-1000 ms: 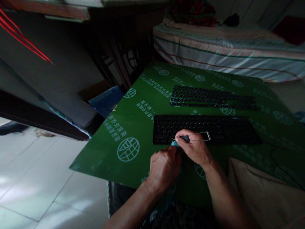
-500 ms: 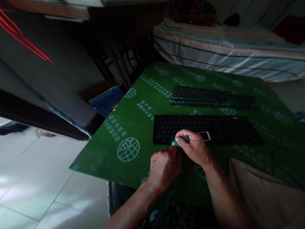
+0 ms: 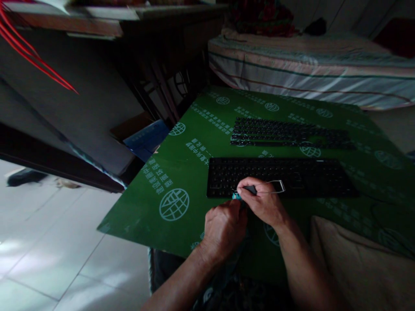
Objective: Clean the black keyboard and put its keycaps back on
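Dim light covers the room, and a green tabletop [image 3: 136,220] printed with pale globes and lettering fills its middle. Nearest, the left hand [image 3: 223,224] is curled tight, its grip wrapped around a teal piece [image 3: 236,196], perhaps cloth, of which only a little pokes out past the fingers. Just beyond, the right hand [image 3: 264,203] pinches the black handle of a wire tool [image 3: 250,189] between thumb and fingers; its pale wire loop juts out to the right. The teal piece sits right by those fingertips, though whether wire and teal touch is too small to tell. To the right lies a brown cloth [image 3: 350,246].

Under and past the right hand, the keyboard [image 3: 279,168] lies flat along the tabletop, with a cable [image 3: 376,201] running off its right end. Farther back, dark keycaps [image 3: 269,131] lie in rows, well apart from the left hand. Beyond the tabletop stands a bed [image 3: 308,77] with a striped cover.

As I judge it, the pinch is the weak spot: a turn of the handle could let the wire slip and scrape the keyboard. A forward jerk might shove the keyboard into the keycaps and muddle their rows; a tug on the cable could do likewise. Poor light makes a misplaced wire tip easy to miss.
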A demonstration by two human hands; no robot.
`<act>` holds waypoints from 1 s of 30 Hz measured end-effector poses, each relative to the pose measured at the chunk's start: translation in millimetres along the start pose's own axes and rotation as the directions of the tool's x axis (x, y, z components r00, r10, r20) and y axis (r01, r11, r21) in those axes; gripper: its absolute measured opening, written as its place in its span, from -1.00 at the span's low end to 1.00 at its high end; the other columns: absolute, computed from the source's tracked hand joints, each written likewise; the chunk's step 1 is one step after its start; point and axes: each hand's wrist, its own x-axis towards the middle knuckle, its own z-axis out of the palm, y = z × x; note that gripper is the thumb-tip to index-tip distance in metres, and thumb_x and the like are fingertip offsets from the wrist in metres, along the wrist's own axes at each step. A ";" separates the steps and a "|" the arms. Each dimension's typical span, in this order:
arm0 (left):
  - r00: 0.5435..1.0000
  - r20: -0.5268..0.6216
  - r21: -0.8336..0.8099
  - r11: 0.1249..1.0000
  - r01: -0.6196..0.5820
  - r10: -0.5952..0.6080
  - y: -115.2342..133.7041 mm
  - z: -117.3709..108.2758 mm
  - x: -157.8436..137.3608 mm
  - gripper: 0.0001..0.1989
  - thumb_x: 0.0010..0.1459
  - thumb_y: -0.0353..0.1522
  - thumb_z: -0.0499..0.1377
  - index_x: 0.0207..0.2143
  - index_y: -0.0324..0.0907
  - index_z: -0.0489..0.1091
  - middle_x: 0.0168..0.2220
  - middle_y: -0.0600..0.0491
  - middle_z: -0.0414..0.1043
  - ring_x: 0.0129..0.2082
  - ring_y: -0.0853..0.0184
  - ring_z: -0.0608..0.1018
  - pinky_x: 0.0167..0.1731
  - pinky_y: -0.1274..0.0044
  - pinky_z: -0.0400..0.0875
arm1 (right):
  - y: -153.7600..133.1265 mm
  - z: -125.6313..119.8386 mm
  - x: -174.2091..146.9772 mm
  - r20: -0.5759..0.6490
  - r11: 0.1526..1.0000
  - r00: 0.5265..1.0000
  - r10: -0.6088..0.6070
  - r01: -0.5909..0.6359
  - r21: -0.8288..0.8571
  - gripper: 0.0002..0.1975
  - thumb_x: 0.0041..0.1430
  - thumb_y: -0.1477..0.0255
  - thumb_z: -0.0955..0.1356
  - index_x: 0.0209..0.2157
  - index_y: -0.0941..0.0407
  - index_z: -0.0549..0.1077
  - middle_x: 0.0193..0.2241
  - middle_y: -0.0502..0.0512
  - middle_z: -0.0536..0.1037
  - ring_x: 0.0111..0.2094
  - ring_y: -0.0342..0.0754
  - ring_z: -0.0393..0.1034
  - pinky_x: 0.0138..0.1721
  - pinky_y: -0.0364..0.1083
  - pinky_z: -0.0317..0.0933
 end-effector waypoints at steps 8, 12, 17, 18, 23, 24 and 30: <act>1.000 0.009 0.015 1.000 -0.026 0.026 7.1 2.3 3.3 -0.82 0.19 -0.39 0.00 -0.38 -0.19 0.39 -0.47 0.03 0.50 -0.44 0.27 0.55 -0.47 0.52 0.23 | 3.7 -4.9 -0.8 -0.017 1.000 1.000 -0.010 0.010 0.010 -0.87 0.10 0.44 0.27 -0.45 0.12 0.45 -0.52 0.01 0.51 -0.43 -0.11 0.40 -0.39 -0.19 0.24; 1.000 0.027 0.038 0.999 -0.002 0.001 10.7 2.3 5.3 -0.82 0.18 -0.39 0.01 -0.37 -0.18 0.40 -0.46 0.02 0.50 -0.43 0.24 0.55 -0.47 0.51 0.24 | 3.8 -7.0 -1.4 -0.022 1.000 1.000 -0.007 0.007 0.023 -0.86 0.09 0.44 0.27 -0.46 0.12 0.45 -0.51 0.02 0.52 -0.41 -0.10 0.41 -0.37 -0.19 0.24; 0.999 0.040 0.051 0.999 0.014 -0.016 13.9 1.7 5.6 -0.81 0.20 -0.38 0.00 -0.35 -0.19 0.40 -0.45 0.02 0.51 -0.40 0.24 0.56 -0.45 0.51 0.26 | 3.6 -8.6 -1.2 -0.016 1.000 1.000 -0.003 0.003 0.026 -0.85 0.09 0.42 0.26 -0.46 0.13 0.45 -0.51 0.04 0.53 -0.41 -0.09 0.41 -0.37 -0.17 0.25; 0.999 0.040 0.050 0.999 0.013 -0.015 13.5 1.7 5.4 -0.82 0.20 -0.38 0.01 -0.35 -0.18 0.39 -0.44 0.02 0.51 -0.40 0.24 0.56 -0.44 0.51 0.27 | 3.4 -8.6 -0.8 -0.016 1.000 1.000 -0.005 0.006 0.028 -0.85 0.09 0.43 0.27 -0.45 0.13 0.45 -0.51 0.03 0.53 -0.42 -0.09 0.41 -0.37 -0.17 0.24; 1.000 0.030 0.031 0.999 0.006 -0.007 7.5 2.0 3.2 -0.83 0.20 -0.36 0.02 -0.34 -0.18 0.39 -0.45 0.03 0.50 -0.42 0.26 0.55 -0.45 0.51 0.26 | 1.8 -6.4 1.8 -0.008 0.999 1.000 -0.024 0.025 0.028 -0.86 0.09 0.44 0.26 -0.46 0.13 0.44 -0.53 0.02 0.51 -0.45 -0.11 0.39 -0.37 -0.18 0.23; 1.000 0.026 0.029 1.000 0.010 -0.011 6.3 1.7 2.5 -0.83 0.21 -0.36 0.02 -0.35 -0.18 0.39 -0.45 0.04 0.49 -0.42 0.26 0.55 -0.46 0.52 0.26 | 1.8 -5.5 2.1 -0.004 0.999 1.000 -0.030 0.030 0.026 -0.86 0.10 0.44 0.26 -0.46 0.12 0.43 -0.53 0.01 0.51 -0.45 -0.11 0.40 -0.37 -0.18 0.23; 1.000 0.001 0.010 1.000 0.022 -0.022 2.0 -0.1 -1.8 -0.81 0.22 -0.36 0.01 -0.39 -0.18 0.37 -0.47 0.05 0.48 -0.44 0.28 0.54 -0.48 0.53 0.23 | 3.5 -0.1 3.4 0.026 0.998 0.999 -0.045 0.044 0.042 -0.88 0.11 0.44 0.27 -0.45 0.11 0.42 -0.53 -0.01 0.50 -0.44 -0.12 0.40 -0.37 -0.19 0.22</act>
